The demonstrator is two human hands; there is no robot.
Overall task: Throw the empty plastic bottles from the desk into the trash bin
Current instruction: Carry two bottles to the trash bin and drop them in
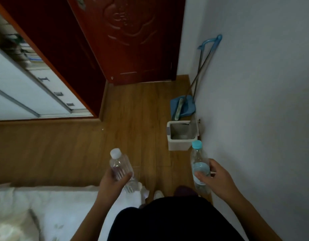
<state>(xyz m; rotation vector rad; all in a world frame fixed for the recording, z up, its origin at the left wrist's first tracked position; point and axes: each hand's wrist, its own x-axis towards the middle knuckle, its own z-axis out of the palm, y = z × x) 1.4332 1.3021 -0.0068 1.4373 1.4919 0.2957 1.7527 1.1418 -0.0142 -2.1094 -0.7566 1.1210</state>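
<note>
My left hand [113,180] grips a clear plastic bottle with a white cap [120,164], held upright over the wooden floor. My right hand [214,178] grips a second clear bottle with a light blue cap and a blue label [198,159]. A white square trash bin [182,135] stands open on the floor against the right wall, just beyond the blue-capped bottle. The bin's inside looks grey, and I cannot tell what lies at its bottom. Both bottles appear empty.
A blue dustpan and broom [183,107] lean against the white wall behind the bin. A dark red door [131,40] closes the far end. A bed with white bedding [46,211] lies at lower left. My feet [158,194] stand on the wooden floor.
</note>
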